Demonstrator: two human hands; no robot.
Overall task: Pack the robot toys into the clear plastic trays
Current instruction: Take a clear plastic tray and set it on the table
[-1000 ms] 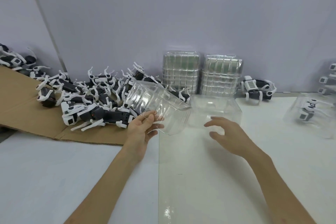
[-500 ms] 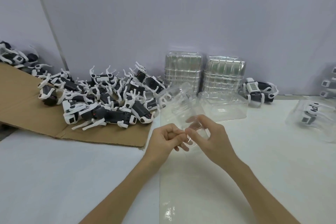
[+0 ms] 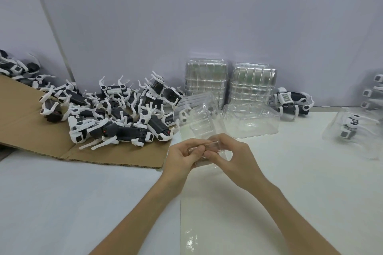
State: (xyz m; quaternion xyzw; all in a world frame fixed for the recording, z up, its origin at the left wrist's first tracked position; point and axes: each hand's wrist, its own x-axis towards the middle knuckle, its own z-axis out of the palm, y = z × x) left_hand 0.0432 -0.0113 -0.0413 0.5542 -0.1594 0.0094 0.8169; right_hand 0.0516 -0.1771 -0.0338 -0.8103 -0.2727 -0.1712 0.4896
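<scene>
Clear plastic, thin and glossy, is what you hold at the centre of the frame. Your left hand [image 3: 182,156] and right hand [image 3: 233,157] both pinch the near rim of one clear tray [image 3: 202,123], and the two hands almost touch on that same edge. The tray tips up and away from you, with its far end toward the heap. A grip this close on one rim reads as prying, either to part two nested shells or to open a folded one. I cannot tell which, because the plastic hides its own layers.

The robot toys [image 3: 116,118] lie in a loose heap on the cardboard sheet [image 3: 31,130] at left of centre, near your left hand, so your reach for one should be short. None sits in the held tray yet.

A second empty tray [image 3: 250,124] lies on the white table [image 3: 62,203] just right of centre, likely set ready as the next one. Behind it, tray stacks [image 3: 205,87] stand against the wall. A single toy [image 3: 292,101] stands to the right of them. At the right edge of the frame, a packed tray [image 3: 352,132] already holds a toy.
</scene>
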